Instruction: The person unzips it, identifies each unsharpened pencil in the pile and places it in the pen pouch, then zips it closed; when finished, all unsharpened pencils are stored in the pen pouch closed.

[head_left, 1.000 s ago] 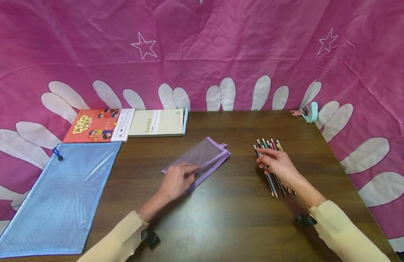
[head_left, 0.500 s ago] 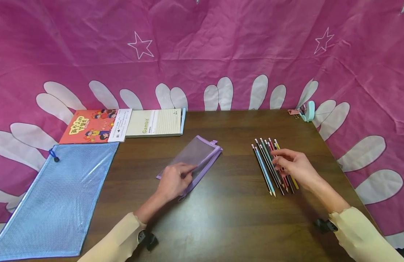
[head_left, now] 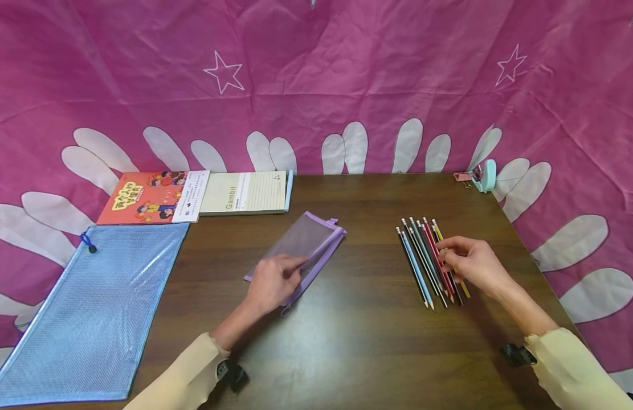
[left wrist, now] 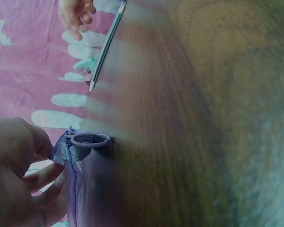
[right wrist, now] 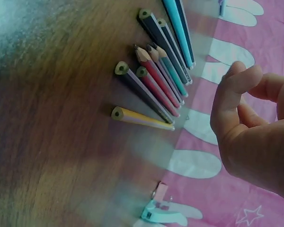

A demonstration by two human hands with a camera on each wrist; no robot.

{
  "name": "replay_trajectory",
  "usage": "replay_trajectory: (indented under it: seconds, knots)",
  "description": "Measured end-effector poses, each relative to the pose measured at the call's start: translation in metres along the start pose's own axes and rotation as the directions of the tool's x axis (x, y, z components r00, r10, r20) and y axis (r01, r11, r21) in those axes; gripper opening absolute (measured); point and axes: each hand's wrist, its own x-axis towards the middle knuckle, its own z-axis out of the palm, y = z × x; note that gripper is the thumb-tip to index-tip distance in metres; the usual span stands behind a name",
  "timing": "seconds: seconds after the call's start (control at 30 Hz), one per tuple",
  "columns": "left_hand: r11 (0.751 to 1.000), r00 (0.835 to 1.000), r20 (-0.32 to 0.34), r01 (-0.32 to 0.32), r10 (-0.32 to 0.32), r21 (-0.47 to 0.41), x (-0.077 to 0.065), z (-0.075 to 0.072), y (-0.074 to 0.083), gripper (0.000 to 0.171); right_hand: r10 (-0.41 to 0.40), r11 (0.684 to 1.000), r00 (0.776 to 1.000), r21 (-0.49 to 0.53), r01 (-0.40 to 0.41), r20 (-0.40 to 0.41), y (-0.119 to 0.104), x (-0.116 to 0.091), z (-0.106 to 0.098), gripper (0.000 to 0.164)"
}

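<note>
Fingers of the left hand (head_left: 272,286) pinch the zip edge of a lilac mesh zip pouch (head_left: 306,239), which slants across the wooden tabletop (head_left: 347,359), its far end toward 1 o'clock and its round pull ring (head_left: 286,311) at 6 o'clock. Those of the right hand (head_left: 474,263) are loosely bent, grasping nothing, above the pencils (head_left: 430,265) on their yellow side. Side by side at 3 o'clock from the pouch, the pencils aim their erasers at 11 o'clock and their other ends at 5; some are sharpened, others flat-ended. From the pouch, a blue mesh zip bag (head_left: 101,313) lies between 8 and 9 o'clock, an orange picture book (head_left: 147,196) near 10, a Gambit notebook (head_left: 244,193) between 10 and 11, and a pink binder clip (head_left: 462,177) at 2.
</note>
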Motion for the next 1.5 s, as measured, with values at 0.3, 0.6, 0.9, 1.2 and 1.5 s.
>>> replay_trajectory:
  seconds: [0.3,0.6,0.9,1.2,1.5]
  knots:
    - [1.0,1.0,0.002,0.026,-0.026,-0.013,-0.001,-0.001,0.001,0.031,-0.001,0.997,0.999,-0.072,0.004,0.047,0.003,0.002,0.006,0.026]
    - [1.0,1.0,0.006,0.012,-0.012,-0.02,-0.001,0.0,0.0,0.031,0.026,0.99,0.999,-0.14,-0.019,0.043,0.005,0.005,0.015,0.023]
    - [1.0,1.0,0.014,0.01,-0.01,-0.014,0.0,0.0,0.0,0.03,0.031,0.979,0.999,-0.203,-0.026,0.019,0.001,0.017,0.025,0.023]
    - [0.999,0.999,0.019,0.027,-0.026,-0.029,0.0,-0.001,0.001,0.03,0.027,0.959,1.0,-0.281,-0.021,0.016,0.003,0.024,0.028,0.021]
    - [0.999,0.999,0.024,0.033,-0.033,-0.027,-0.001,-0.002,0.001,0.03,0.041,0.942,0.999,-0.333,-0.037,0.004,0.003,0.027,0.034,0.018]
